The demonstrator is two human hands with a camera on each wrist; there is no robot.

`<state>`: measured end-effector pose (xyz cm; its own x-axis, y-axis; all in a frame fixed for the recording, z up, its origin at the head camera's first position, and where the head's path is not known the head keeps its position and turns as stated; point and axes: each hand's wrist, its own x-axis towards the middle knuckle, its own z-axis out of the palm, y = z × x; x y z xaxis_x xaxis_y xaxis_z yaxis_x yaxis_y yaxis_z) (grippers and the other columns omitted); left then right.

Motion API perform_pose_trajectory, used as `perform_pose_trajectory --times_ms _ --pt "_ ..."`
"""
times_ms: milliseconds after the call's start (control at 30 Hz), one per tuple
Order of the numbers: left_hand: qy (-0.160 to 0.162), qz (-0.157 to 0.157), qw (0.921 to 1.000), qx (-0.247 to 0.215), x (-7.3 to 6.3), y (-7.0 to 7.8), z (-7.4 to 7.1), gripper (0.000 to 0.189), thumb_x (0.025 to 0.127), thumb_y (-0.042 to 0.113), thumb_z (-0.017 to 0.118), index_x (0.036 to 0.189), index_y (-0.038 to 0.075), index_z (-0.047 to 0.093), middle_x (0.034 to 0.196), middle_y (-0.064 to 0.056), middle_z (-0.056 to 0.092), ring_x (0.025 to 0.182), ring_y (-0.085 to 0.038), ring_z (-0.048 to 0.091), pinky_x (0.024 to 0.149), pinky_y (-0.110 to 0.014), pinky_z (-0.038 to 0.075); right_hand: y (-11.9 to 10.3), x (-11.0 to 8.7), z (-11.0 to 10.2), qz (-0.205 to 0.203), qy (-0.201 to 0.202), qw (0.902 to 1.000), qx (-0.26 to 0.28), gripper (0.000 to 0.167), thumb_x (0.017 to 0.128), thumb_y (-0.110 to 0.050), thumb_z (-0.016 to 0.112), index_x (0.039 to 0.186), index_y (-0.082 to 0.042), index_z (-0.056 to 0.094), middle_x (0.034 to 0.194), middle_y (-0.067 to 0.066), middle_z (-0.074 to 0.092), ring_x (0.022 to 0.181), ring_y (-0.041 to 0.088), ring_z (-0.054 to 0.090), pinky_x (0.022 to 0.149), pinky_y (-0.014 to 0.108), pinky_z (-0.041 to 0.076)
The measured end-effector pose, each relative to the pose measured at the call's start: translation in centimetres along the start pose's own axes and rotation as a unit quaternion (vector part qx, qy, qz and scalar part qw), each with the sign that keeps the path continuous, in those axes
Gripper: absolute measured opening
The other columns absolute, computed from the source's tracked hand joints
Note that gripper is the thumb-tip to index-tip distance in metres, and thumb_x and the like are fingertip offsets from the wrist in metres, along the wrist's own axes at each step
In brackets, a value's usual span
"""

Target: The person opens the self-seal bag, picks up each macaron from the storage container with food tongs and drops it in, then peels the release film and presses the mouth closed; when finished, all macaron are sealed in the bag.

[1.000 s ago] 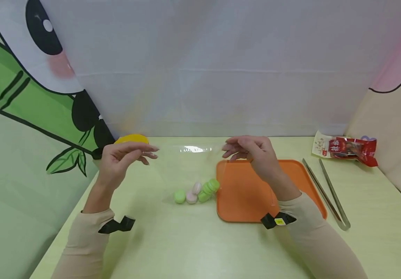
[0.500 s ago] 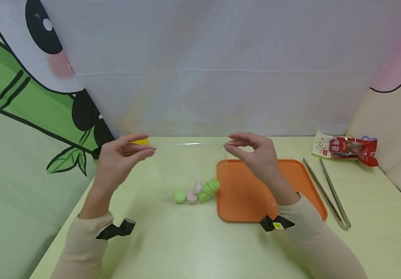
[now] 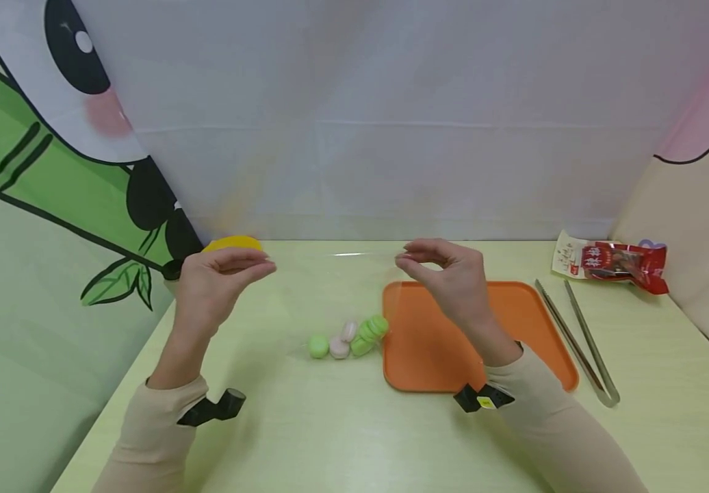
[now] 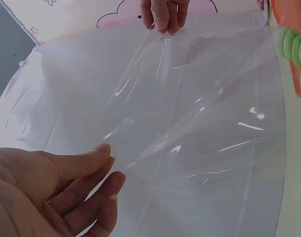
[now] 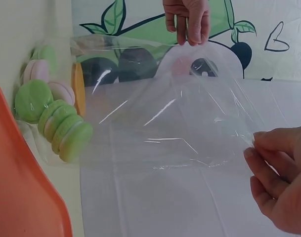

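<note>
A clear plastic bag (image 3: 336, 291) is stretched upright between my hands. Its mouth edge shows as a thin bright line in the head view. At the bottom of the bag lie several green macarons (image 5: 34, 101) and pale pink macarons (image 3: 339, 348). My left hand (image 3: 209, 284) pinches one top corner between thumb and forefinger, the other fingers loosely bent. The opposite top corner is pinched by my right hand (image 3: 449, 277), seen close up in the right wrist view. Creases run across the film (image 4: 190, 113) from the two corners.
An orange tray (image 3: 416, 363) lies right of the macarons, below my right hand. Metal tongs (image 3: 603, 390) rest along its right side. A red and white snack packet (image 3: 613, 263) is at the back right. Something yellow (image 3: 234, 243) shows behind my left hand.
A second ago the fingers of both hands lay straighter along the bag's mouth; now thumbs and forefingers pinch its corners. The broad glare on the film has narrowed to a line. The macarons stay put.
</note>
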<state>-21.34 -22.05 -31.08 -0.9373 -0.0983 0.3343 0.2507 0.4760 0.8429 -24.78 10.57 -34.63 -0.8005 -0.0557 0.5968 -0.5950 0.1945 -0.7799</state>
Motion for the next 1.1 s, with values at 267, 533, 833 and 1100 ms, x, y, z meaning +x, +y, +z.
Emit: perform_pose_trajectory --times_ms 267,533,833,1100 --pt "0.030 -0.010 0.9994 -0.009 0.0 0.1 0.4 0.034 0.083 0.029 0.084 0.103 0.003 0.079 0.090 0.005 0.075 0.091 -0.014 0.066 0.075 -0.020 0.052 -0.2 -0.6 0.9 -0.046 0.063 0.9965 -0.030 0.015 0.080 -0.007 0.085 0.094 -0.005 0.079 0.085 0.004 0.076 0.080 0.015 0.071 0.072 0.020 0.053" --pt "0.053 0.024 0.9980 -0.024 0.1 -0.1 0.8 0.024 0.083 0.019 0.084 0.096 0.000 0.078 0.096 0.002 0.070 0.087 -0.010 0.067 0.072 -0.018 0.053 -0.3 -1.0 1.7 -0.087 0.103 0.9909 -0.006 0.015 0.079 0.003 0.082 0.091 0.001 0.073 0.083 0.010 0.074 0.075 0.019 0.071 0.075 0.022 0.056" --pt "0.030 0.066 0.9959 -0.054 0.5 -0.6 1.0 0.018 0.086 0.008 0.080 0.096 -0.004 0.072 0.085 -0.001 0.075 0.080 -0.015 0.073 0.074 -0.021 0.054 -0.4 -0.8 1.5 0.024 0.091 0.9913 0.092 0.033 0.081 0.008 0.078 0.108 0.001 0.058 0.095 0.009 0.063 0.073 0.016 0.069 0.074 0.029 0.057" --pt "0.003 0.041 0.9958 -0.082 1.0 -1.1 0.8 0.015 0.090 0.012 0.076 0.103 0.005 0.072 0.086 0.000 0.076 0.078 -0.009 0.072 0.073 -0.021 0.055 -0.5 0.3 0.5 0.160 0.006 0.9672 0.197 0.041 0.087 0.007 0.073 0.124 -0.003 0.059 0.091 0.001 0.073 0.090 0.019 0.069 0.088 0.030 0.055"
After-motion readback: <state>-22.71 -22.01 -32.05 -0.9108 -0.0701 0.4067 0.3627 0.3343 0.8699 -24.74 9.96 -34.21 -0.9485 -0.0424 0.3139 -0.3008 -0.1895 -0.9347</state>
